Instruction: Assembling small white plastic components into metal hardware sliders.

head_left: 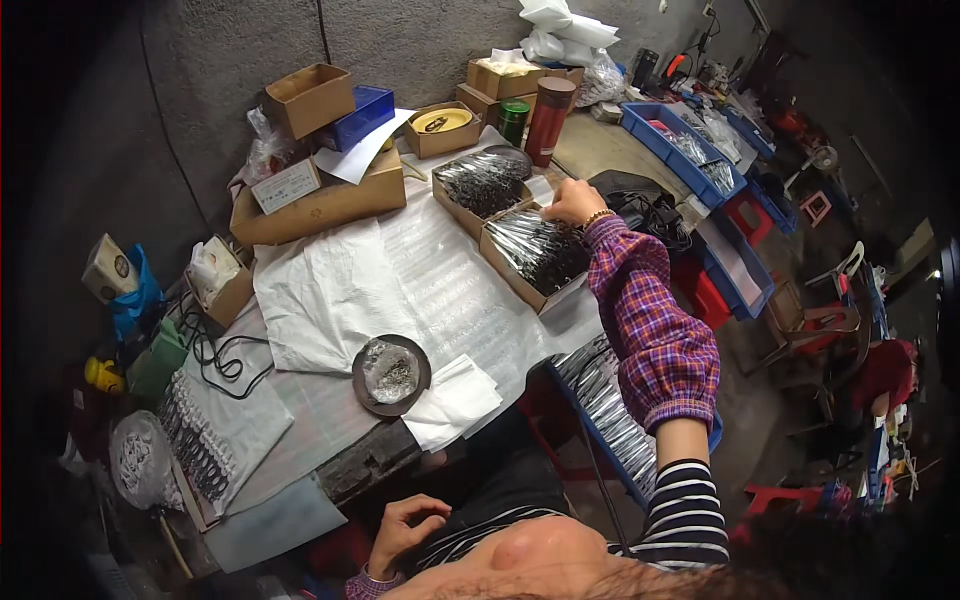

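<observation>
My right hand (577, 203) reaches to the back edge of a cardboard box (543, 300) packed with slender shiny metal pieces (530, 243) with dark ends. Its fingers are bent together and point down at the pieces; what they grip, if anything, is hidden. Behind stands a second cardboard box (461, 212) with similar metal pieces (485, 182). Down by my lap, my left hand (405, 532) is loosely curled, thumb and forefinger apart, with nothing visible in it. A round dark dish (364, 392) on the table's near side holds clear plastic and small bits.
White cloth (305, 310) and plastic sheeting cover the table. A blue crate (640, 495) of metal pieces stands below my right arm. Cardboard boxes (330, 222), a red-brown cylinder (550, 122) and a green can (512, 122) line the back. Looped-handled pieces (190, 440) lie at left.
</observation>
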`<state>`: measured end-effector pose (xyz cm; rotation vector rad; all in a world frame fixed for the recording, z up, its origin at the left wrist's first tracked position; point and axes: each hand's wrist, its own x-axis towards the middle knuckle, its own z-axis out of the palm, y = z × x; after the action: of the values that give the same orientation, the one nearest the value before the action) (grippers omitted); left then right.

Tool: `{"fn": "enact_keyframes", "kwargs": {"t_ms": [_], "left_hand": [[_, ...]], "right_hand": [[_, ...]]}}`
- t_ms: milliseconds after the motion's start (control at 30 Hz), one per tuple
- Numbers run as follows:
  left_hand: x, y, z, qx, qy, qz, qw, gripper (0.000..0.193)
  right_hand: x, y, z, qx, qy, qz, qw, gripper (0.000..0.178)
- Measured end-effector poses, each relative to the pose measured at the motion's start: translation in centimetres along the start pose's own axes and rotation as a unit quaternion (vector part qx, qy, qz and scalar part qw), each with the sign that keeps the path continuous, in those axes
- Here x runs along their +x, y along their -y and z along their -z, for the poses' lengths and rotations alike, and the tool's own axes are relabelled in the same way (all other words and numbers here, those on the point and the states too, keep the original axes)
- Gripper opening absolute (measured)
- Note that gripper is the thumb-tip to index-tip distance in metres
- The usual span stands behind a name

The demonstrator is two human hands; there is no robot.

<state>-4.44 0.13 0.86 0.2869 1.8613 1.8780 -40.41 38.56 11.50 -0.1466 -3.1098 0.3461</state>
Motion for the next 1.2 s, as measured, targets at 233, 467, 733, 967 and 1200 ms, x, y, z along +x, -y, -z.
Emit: {"fn": "enact_keyframes", "kwargs": {"t_ms": [233,467,733,967,1200], "left_hand": [[-0.7,2.2,-1.5,-0.018,0.025,-0.014,0.999,0.018],[0.2,2.5,-3.0,0.029,0.084,0.005,0.996,0.019],[1.0,2.4,-4.5,0.034,0.091,0.021,0.995,0.021],[1.8,4.7,-6.3,-0.04,0.109,0.046,0.992,0.023],[5.6,2.5,-11.0,0.081,0.324,-0.064,0.94,0.033]], "right_hand": [[0.8,-1.6,-1.5,0.039,-0.056,-0.057,0.996,0.041],[0.5,-4.3,-2.3,0.151,-0.066,-0.058,0.985,0.033],[-5.2,-6.6,0.8,0.484,-0.11,0.016,0.868,0.02],[-24.3,-12.4,0.0,0.63,-0.058,0.014,0.775,0.026],[-41.1,-16.3,-10.1,0.778,-0.039,-0.232,0.582,0.021]]}}
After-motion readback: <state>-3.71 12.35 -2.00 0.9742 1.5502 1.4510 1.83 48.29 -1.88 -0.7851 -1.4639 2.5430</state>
